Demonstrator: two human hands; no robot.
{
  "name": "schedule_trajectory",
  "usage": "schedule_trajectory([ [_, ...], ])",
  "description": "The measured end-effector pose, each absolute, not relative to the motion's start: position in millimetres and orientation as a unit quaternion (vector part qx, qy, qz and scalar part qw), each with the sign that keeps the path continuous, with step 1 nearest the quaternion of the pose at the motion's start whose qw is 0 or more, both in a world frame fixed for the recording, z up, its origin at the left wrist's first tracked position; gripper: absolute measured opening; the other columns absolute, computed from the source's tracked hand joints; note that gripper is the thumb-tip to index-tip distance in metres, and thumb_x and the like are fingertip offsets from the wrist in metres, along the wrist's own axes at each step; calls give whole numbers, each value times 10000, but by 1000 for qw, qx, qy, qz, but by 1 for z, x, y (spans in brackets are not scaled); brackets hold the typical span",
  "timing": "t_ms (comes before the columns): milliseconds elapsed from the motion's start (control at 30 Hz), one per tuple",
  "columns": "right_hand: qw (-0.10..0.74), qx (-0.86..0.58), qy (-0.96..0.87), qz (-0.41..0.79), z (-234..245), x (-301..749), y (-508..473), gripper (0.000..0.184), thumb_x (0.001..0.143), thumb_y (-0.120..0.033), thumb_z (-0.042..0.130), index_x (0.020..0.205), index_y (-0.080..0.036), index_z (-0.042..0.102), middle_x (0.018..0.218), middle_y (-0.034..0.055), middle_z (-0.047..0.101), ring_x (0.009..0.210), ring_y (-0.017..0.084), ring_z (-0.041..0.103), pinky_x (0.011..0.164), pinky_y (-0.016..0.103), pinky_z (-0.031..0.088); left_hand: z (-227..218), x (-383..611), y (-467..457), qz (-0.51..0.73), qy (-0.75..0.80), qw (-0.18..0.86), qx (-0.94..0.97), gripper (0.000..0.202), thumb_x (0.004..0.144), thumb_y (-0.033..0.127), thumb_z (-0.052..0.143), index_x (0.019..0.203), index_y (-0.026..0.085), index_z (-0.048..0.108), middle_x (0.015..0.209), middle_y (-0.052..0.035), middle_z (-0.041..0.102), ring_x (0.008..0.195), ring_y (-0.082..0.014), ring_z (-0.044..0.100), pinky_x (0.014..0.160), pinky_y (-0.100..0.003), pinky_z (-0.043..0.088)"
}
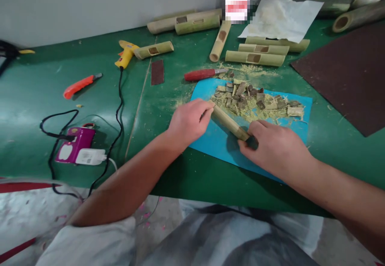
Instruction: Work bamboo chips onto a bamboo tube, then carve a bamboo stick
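A slim bamboo tube (226, 119) slants above a blue sheet (207, 144). My left hand (191, 121) is closed on its upper end, thumb and fingers pinching the rim. Around the lower end curls my right hand (275, 148), closed on a small dark piece that looks like sandpaper (252, 142), which touches the bamboo. My right fingers partly hide that piece and the tube's end. Just beyond both hands, bamboo chips and shavings (240, 95) are heaped on the blue sheet. A red-handled knife (201, 75) lies at the sheet's far edge.
Several bamboo tubes with cut openings (255, 58) lie at the back of the green table (168, 174). To the left are a yellow glue gun (127, 53), an orange utility knife (80, 86) and a purple power strip (72, 144) with cords. A dark brown sheet (345, 77) lies right.
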State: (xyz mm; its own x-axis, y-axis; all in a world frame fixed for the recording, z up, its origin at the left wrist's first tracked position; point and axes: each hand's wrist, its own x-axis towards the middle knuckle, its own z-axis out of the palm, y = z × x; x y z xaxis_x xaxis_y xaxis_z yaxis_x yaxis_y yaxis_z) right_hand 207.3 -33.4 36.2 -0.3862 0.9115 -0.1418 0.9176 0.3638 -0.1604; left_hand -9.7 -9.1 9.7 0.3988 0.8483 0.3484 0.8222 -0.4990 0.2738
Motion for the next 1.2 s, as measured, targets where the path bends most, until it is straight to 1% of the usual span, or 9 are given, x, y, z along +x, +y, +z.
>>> schedule_trajectory([
  [133, 17, 543, 832, -113, 35, 207, -34, 178, 895, -328, 524, 889, -192, 637, 846, 75, 670, 662, 193, 587, 563, 324, 222, 12, 3, -20, 132, 377, 58, 915, 357, 1039, 224, 365, 928, 177, 700, 769, -39, 689, 664, -175, 631, 562, -280, 453],
  [333, 15, 554, 826, -105, 36, 206, -34, 207, 902, -348, 509, 885, -191, 643, 841, 74, 672, 658, 187, 582, 561, 326, 222, 12, -3, -17, 203, 492, 39, 845, 295, 1048, 253, 412, 1047, 157, 690, 938, -76, 724, 865, -182, 665, 763, -281, 522],
  [467, 19, 544, 831, -115, 37, 207, -34, 193, 893, -326, 512, 899, -189, 649, 849, 75, 673, 671, 191, 586, 561, 321, 221, 12, -1, -21, 113, 379, 96, 913, 322, 1042, 233, 382, 955, 173, 686, 838, -50, 696, 715, -171, 637, 629, -275, 499],
  [633, 12, 556, 825, -104, 36, 207, -35, 199, 885, -338, 519, 869, -191, 651, 815, 70, 662, 633, 176, 552, 553, 321, 201, 11, -12, -8, 204, 507, 38, 837, 258, 1032, 273, 459, 1055, 180, 698, 991, -68, 750, 911, -185, 694, 789, -277, 544],
  [700, 7, 551, 828, -101, 35, 207, -35, 191, 884, -330, 523, 870, -192, 653, 818, 70, 662, 632, 172, 547, 553, 319, 200, 11, -12, -7, 210, 493, 16, 844, 282, 1032, 263, 439, 1018, 169, 705, 939, -69, 750, 860, -190, 696, 752, -282, 540],
  [800, 1, 542, 835, -99, 34, 206, -35, 187, 880, -329, 534, 865, -187, 655, 812, 73, 662, 634, 172, 546, 558, 318, 205, 11, -6, -11, 140, 390, 81, 907, 371, 1052, 275, 381, 894, 186, 705, 823, -41, 722, 741, -169, 680, 655, -260, 511],
  [967, 11, 551, 829, -96, 36, 206, -35, 198, 890, -330, 518, 859, -187, 652, 802, 74, 660, 630, 176, 549, 557, 321, 204, 11, -8, -7, 219, 500, 52, 836, 276, 1029, 271, 445, 1043, 171, 702, 973, -67, 750, 882, -180, 694, 769, -272, 537],
  [1100, 19, 544, 832, -110, 38, 207, -35, 188, 893, -318, 517, 879, -187, 652, 815, 70, 659, 635, 176, 555, 553, 317, 201, 13, -6, -16, 159, 399, 55, 901, 343, 1037, 269, 408, 858, 184, 688, 731, -28, 677, 640, -151, 619, 583, -254, 460],
  [1200, 16, 553, 826, -107, 37, 207, -35, 196, 891, -332, 521, 866, -187, 650, 811, 68, 657, 629, 171, 547, 554, 317, 194, 12, -10, -14, 186, 424, 67, 884, 312, 1048, 265, 423, 939, 185, 704, 801, -31, 711, 715, -148, 653, 642, -243, 492],
])
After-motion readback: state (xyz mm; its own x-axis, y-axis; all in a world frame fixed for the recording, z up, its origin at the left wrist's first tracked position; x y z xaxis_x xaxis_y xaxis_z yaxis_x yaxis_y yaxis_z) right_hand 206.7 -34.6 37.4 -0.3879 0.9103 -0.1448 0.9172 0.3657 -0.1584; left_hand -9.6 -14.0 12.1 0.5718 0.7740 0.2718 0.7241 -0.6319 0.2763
